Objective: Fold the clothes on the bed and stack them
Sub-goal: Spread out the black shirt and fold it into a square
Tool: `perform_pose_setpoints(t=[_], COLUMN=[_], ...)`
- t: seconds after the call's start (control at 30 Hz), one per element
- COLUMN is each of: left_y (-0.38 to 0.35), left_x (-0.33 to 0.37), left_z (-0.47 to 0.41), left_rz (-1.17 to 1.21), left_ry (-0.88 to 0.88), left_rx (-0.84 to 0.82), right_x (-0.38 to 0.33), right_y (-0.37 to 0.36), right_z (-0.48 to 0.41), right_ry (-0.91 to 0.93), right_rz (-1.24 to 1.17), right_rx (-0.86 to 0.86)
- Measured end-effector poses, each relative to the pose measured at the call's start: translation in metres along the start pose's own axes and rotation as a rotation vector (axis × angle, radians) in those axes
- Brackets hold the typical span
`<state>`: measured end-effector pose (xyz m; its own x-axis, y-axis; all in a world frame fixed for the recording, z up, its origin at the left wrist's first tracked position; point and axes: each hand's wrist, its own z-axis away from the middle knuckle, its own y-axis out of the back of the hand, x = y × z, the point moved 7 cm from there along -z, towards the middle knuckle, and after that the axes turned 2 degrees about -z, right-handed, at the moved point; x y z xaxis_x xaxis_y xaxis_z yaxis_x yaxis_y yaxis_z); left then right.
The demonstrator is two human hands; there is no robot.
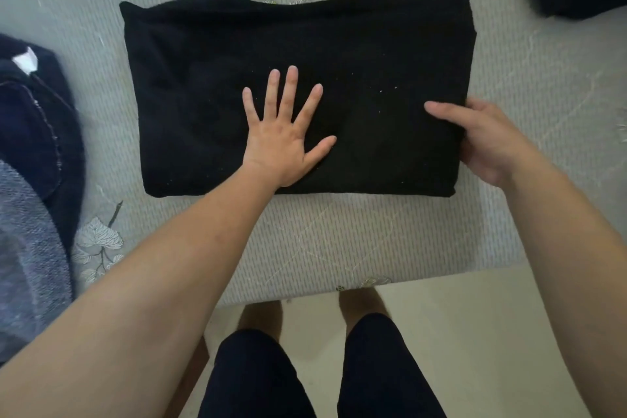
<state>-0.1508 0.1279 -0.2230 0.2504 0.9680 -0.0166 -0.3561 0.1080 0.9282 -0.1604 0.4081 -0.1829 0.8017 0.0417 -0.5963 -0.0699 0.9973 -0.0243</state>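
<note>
Lying on the leaf-patterned bed (373,234), the folded black knit garment (210,78) is set long axis left to right. Its middle is pressed by the flat, splayed left hand (285,136); its right edge is gripped by the right hand (481,142), likely for a leftward fold.

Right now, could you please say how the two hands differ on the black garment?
The left hand lies flat, fingers spread; the right hand curls, thumb on top. The left hand presses the middle of the black garment; the right hand grips its right edge. Both touch it.
</note>
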Motion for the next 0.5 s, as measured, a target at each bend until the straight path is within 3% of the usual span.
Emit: perform_pose_setpoints(t=[0.13, 0.23, 0.33, 0.43, 0.5], left_y=[0.017, 0.063, 0.089, 0.057, 0.024], left_x=[-0.003, -0.046, -0.136, -0.227, -0.264], left_z=[0.000, 0.004, 0.030, 0.059, 0.076], left_rz=[0.141, 0.559, 0.662, 0.952, 1.276], left_ry=[-0.034, 0.061, 0.481, 0.982, 1.161], left_rx=[-0.076, 0.194, 0.536, 0.471, 0.331], right_x=[-0.030, -0.073, -0.111, -0.131, -0.131], right_y=[-0.027, -0.063, -0.127, -0.216, -0.285], right_z=[0.026, 0.048, 0.062, 0.053, 0.044], right_ry=[0.043, 0.191, 0.352, 0.481, 0.564], right_rz=[-0.065, -0.067, 0.120, 0.406, 0.613], right_rx=[-0.020, -0.010, 0.011, 0.044, 0.050])
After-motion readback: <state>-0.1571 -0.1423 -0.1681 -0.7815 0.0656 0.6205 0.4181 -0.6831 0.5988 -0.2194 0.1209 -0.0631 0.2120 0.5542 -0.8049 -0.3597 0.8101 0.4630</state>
